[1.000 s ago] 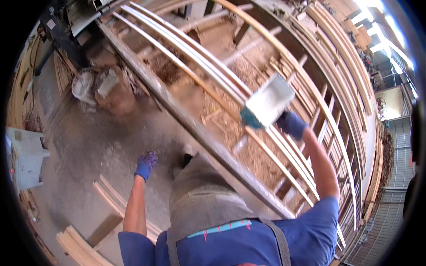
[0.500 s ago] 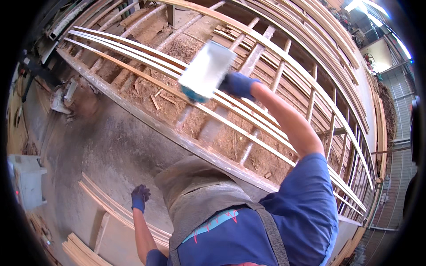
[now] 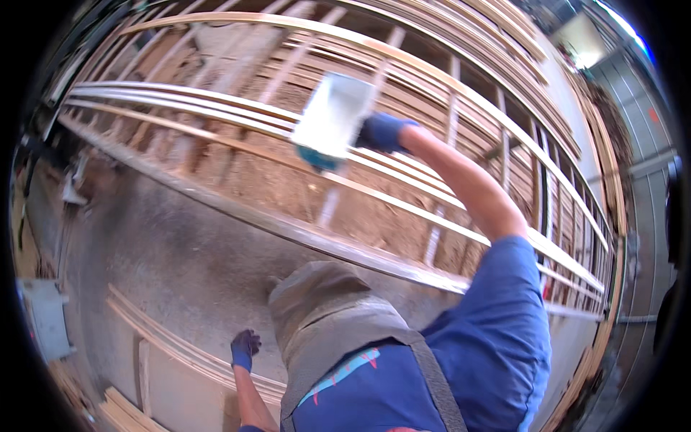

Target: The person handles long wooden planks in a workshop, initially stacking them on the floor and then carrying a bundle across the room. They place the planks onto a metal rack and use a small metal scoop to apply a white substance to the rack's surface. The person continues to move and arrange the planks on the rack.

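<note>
In a dark blue glove, my right hand (image 3: 387, 134) grips a white, box-shaped container (image 3: 335, 111) with a teal lower end. It is blurred, and my fingers are partly hidden behind it. The container is held over a row of long, thin wood strips (image 3: 410, 176), some of them white, lying across a slatted rack (image 3: 237, 209). I cannot tell whether it touches them. My left hand (image 3: 245, 344), gloved too, hangs low beside my grey apron (image 3: 317, 302). Its fingers are loosely bent and slightly apart, with nothing seen in them.
Sawdust and wood scraps (image 3: 288, 191) lie beneath the rack's crossbars. More boards (image 3: 461, 36) are stacked on its far side. Behind my left hand, long strips (image 3: 169, 335) rest low down. A grey box (image 3: 44, 317) stands at the far left on the concrete floor (image 3: 165, 245).
The view has shifted along the rack, so the rack and floor items appear moved to the left. My right hand keeps hold of the container; my left hand sits slightly lower and further right.
</note>
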`<action>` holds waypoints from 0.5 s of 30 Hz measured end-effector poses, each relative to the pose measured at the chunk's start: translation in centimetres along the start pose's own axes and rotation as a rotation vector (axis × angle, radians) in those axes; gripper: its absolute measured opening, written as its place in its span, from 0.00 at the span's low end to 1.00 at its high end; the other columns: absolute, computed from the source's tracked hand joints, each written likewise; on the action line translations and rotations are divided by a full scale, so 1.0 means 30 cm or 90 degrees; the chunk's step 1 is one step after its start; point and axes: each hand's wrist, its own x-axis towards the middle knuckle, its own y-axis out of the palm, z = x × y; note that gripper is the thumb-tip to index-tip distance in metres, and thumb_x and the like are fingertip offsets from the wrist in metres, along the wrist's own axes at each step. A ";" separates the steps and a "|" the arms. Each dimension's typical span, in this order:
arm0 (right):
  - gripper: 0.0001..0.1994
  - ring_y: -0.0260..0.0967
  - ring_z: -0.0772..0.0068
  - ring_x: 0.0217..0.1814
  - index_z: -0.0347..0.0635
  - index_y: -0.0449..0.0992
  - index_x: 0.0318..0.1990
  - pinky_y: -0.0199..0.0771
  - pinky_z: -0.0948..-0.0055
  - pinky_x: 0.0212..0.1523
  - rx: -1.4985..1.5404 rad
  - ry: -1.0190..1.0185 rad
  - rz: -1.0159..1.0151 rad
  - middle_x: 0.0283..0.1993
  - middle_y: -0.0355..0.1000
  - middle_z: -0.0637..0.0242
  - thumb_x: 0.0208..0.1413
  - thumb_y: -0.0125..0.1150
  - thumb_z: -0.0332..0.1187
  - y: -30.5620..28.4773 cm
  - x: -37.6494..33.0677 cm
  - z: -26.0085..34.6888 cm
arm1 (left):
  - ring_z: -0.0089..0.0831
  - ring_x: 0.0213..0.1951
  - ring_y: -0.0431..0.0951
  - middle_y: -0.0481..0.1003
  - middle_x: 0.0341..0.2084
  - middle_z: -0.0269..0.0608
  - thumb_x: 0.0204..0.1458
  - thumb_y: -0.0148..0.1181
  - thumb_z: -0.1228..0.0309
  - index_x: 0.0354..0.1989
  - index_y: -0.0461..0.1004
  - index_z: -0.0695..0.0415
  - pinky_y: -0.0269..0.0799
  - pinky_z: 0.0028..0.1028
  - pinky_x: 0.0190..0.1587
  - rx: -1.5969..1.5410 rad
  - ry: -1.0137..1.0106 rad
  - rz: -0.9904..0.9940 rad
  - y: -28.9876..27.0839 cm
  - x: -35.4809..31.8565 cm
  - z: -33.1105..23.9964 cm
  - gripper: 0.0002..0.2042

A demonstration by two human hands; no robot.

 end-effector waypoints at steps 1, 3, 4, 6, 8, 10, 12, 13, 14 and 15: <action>0.12 0.68 0.70 0.28 0.45 0.77 0.45 0.75 0.69 0.30 0.029 0.063 -0.001 0.30 0.74 0.65 0.59 0.56 0.40 0.015 -0.121 -0.123 | 0.34 0.22 0.76 0.77 0.25 0.42 0.60 0.53 0.54 0.40 0.73 0.54 0.69 0.32 0.21 -0.069 -0.068 -0.030 0.196 -0.203 -0.075 0.16; 0.14 0.70 0.72 0.27 0.44 0.77 0.44 0.74 0.70 0.26 0.042 0.087 -0.001 0.28 0.73 0.67 0.59 0.54 0.42 0.046 -0.229 -0.276 | 0.36 0.23 0.76 0.78 0.27 0.42 0.57 0.57 0.49 0.42 0.73 0.54 0.68 0.33 0.22 -0.122 -0.112 -0.100 0.340 -0.340 0.139 0.19; 0.15 0.73 0.70 0.28 0.44 0.76 0.45 0.76 0.67 0.26 0.036 0.061 -0.009 0.29 0.74 0.65 0.58 0.54 0.43 0.064 -0.315 -0.337 | 0.37 0.24 0.77 0.80 0.32 0.44 0.55 0.58 0.46 0.45 0.73 0.54 0.69 0.33 0.23 -0.208 -0.109 -0.101 0.393 -0.395 0.289 0.23; 0.15 0.75 0.66 0.31 0.42 0.76 0.45 0.77 0.65 0.30 -0.017 -0.028 -0.046 0.34 0.77 0.58 0.57 0.55 0.41 0.128 -0.477 -0.626 | 0.37 0.24 0.77 0.80 0.31 0.43 0.55 0.59 0.46 0.44 0.73 0.54 0.68 0.32 0.23 -0.229 -0.128 -0.128 0.632 -0.489 0.391 0.22; 0.15 0.75 0.62 0.34 0.41 0.77 0.46 0.77 0.63 0.36 -0.053 -0.148 -0.107 0.38 0.77 0.55 0.58 0.56 0.40 0.206 -0.643 -0.925 | 0.31 0.22 0.77 0.80 0.30 0.41 0.58 0.55 0.54 0.46 0.73 0.50 0.68 0.30 0.22 -0.204 -0.116 -0.126 0.805 -0.564 0.450 0.15; 0.14 0.74 0.57 0.40 0.42 0.77 0.46 0.75 0.61 0.47 -0.046 -0.148 -0.121 0.42 0.77 0.54 0.59 0.58 0.40 0.242 -0.940 -1.076 | 0.28 0.25 0.78 0.80 0.29 0.39 0.58 0.58 0.57 0.44 0.74 0.50 0.70 0.27 0.25 -0.188 -0.035 -0.059 1.029 -0.684 0.444 0.12; 0.16 0.73 0.63 0.46 0.39 0.74 0.50 0.73 0.61 0.53 -0.022 0.053 -0.004 0.46 0.77 0.54 0.58 0.60 0.37 0.250 -1.256 -1.173 | 0.27 0.24 0.78 0.80 0.29 0.39 0.57 0.60 0.58 0.44 0.74 0.50 0.69 0.25 0.24 -0.110 0.045 -0.051 1.192 -0.792 0.379 0.12; 0.16 0.72 0.65 0.46 0.40 0.75 0.51 0.73 0.62 0.53 -0.012 0.021 -0.038 0.46 0.77 0.55 0.57 0.61 0.37 0.303 -1.399 -1.348 | 0.27 0.24 0.77 0.80 0.29 0.38 0.58 0.59 0.58 0.43 0.75 0.50 0.69 0.25 0.24 -0.112 0.090 -0.054 1.286 -0.830 0.372 0.12; 0.17 0.72 0.67 0.47 0.41 0.75 0.51 0.72 0.62 0.53 -0.004 -0.015 -0.073 0.46 0.77 0.57 0.57 0.62 0.37 0.346 -1.545 -1.514 | 0.26 0.23 0.77 0.80 0.29 0.38 0.58 0.58 0.57 0.43 0.75 0.51 0.69 0.25 0.24 -0.112 0.135 -0.057 1.376 -0.873 0.364 0.12; 0.18 0.72 0.69 0.47 0.41 0.75 0.52 0.72 0.63 0.53 0.002 -0.093 -0.141 0.46 0.77 0.58 0.56 0.63 0.36 0.405 -1.664 -1.678 | 0.26 0.23 0.76 0.80 0.29 0.37 0.59 0.58 0.57 0.42 0.75 0.51 0.69 0.25 0.24 -0.108 0.182 -0.052 1.461 -0.901 0.387 0.12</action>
